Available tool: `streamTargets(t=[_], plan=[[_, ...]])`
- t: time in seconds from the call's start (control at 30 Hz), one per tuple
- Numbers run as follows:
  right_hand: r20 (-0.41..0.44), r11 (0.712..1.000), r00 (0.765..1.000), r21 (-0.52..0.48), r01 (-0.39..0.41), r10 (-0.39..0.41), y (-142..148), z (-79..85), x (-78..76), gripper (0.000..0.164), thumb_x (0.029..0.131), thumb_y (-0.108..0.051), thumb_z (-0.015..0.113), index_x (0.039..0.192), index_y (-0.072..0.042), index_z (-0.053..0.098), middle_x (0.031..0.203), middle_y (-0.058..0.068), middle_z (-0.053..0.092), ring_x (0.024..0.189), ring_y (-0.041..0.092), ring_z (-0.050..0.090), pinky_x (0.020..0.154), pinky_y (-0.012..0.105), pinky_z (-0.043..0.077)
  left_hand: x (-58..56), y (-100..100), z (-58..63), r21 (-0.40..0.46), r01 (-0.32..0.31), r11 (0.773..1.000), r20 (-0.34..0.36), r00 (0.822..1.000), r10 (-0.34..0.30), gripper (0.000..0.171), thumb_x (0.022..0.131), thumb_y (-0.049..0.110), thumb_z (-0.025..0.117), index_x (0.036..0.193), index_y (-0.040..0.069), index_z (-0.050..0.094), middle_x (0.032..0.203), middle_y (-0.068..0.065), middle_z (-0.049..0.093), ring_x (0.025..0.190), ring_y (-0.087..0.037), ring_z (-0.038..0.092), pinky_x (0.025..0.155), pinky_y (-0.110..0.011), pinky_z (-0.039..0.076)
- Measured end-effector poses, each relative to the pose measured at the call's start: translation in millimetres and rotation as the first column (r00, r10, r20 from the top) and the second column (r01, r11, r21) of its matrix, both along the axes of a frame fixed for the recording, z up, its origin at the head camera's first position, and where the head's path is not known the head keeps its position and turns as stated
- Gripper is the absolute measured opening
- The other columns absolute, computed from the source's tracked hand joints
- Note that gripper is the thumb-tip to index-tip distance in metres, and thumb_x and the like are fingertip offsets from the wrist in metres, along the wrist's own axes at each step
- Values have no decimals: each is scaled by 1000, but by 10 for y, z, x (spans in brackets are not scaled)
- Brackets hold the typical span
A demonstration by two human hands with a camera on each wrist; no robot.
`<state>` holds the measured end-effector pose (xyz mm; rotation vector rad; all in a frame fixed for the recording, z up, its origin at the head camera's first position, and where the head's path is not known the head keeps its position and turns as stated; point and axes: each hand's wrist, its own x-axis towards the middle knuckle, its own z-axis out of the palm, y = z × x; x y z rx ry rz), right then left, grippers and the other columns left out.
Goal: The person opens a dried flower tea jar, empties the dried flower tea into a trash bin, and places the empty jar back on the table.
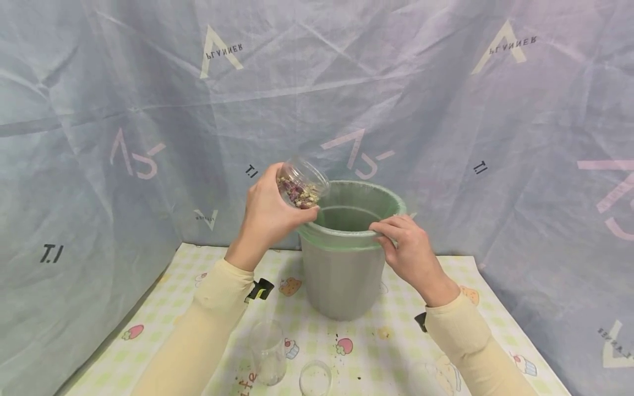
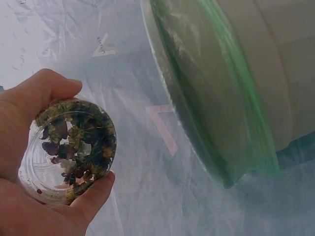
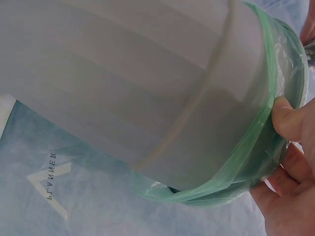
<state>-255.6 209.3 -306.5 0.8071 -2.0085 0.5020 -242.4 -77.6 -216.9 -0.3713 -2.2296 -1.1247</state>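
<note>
My left hand (image 1: 269,209) grips a clear jar (image 1: 308,175) partly filled with dried flowers (image 1: 297,192) in dark red and pale yellow-green. The jar is tilted, its mouth towards the grey bin (image 1: 342,280), at the left side of the bin's rim. In the left wrist view, thumb and fingers curl round the jar (image 2: 42,169). A green plastic bag (image 1: 342,240) lines the bin and folds over its rim. At the rim's near right side, my right hand (image 1: 411,253) pinches the bag-covered edge, thumb outside and fingers over the top, as the right wrist view also shows.
On the checked tablecloth (image 1: 173,308) in front of the bin stands a clear container (image 1: 269,355). A round clear piece (image 1: 315,378) lies to its right, with small dark crumbs scattered nearby. A grey-blue printed fabric (image 1: 297,99) hangs behind and at both sides.
</note>
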Motion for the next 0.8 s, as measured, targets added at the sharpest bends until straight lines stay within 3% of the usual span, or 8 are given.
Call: streamTargets(t=[0.57, 0.8], plan=[[16, 1000, 1000, -5, 9, -9, 0, -23, -9, 30, 82, 8, 82, 107, -8, 79, 102, 8, 74, 98, 28, 65, 83, 44, 56, -211, 59, 110, -64, -11, 998, 44, 999, 14, 97, 65, 38, 93, 147, 14, 48, 131, -4, 60, 122, -28, 56, 97, -47, 53], [13, 1000, 1000, -6, 8, -8, 0, -19, -7, 30, 81, 9, 82, 107, -6, 79, 102, 9, 74, 98, 29, 65, 85, 45, 56, -294, 57, 196, -86, -12, 996, 33, 999, 15, 84, 66, 36, 94, 137, 15, 52, 127, -3, 60, 114, -26, 56, 92, -46, 51]])
